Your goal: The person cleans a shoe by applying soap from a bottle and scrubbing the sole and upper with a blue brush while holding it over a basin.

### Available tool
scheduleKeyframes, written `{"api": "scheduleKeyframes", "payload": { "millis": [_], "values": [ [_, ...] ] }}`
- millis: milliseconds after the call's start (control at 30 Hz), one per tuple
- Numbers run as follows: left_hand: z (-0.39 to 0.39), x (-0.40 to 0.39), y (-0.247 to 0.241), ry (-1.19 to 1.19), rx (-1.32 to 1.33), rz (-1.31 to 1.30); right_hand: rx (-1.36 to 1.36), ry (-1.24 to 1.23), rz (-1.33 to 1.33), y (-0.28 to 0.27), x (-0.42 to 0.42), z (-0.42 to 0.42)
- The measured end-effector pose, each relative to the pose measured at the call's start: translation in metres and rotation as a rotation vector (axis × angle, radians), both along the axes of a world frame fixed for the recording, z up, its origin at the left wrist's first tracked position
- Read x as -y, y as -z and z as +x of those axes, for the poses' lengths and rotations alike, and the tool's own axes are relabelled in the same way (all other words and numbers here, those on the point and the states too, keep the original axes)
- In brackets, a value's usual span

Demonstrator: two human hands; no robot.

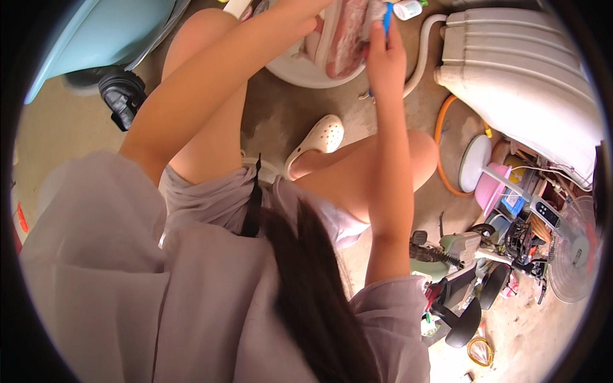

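In my right hand is a scrub brush with pale bristles and a blue body; its far end runs out of the top edge. The bristles are against or right beside a pink item with a pale rim, which looks like a shoe and has whitish streaks on it. That item lies in a white round basin on the floor between my knees. My left hand reaches over the basin's left side. The picture's top edge cuts off most of it, so its fingers and grip are hidden.
A white bottle lies beyond the basin. To the right are a white ribbed plastic tub, a pale hose, an orange hose, a standing fan and a green scooter. A light-blue plastic body stands left.
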State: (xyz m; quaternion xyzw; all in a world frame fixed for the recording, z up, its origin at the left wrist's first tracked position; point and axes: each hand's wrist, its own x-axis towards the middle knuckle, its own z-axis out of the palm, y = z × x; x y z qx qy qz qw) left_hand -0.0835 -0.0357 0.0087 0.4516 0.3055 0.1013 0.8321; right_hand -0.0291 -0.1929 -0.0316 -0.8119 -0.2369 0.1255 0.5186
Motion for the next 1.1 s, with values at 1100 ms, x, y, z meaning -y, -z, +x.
{"api": "scheduleKeyframes", "payload": {
  "millis": [1100],
  "values": [
    [0.020,-0.013,0.002,-0.079,0.082,0.043,0.223,-0.070,0.065,-0.023,-0.015,-0.009]
  ]
}}
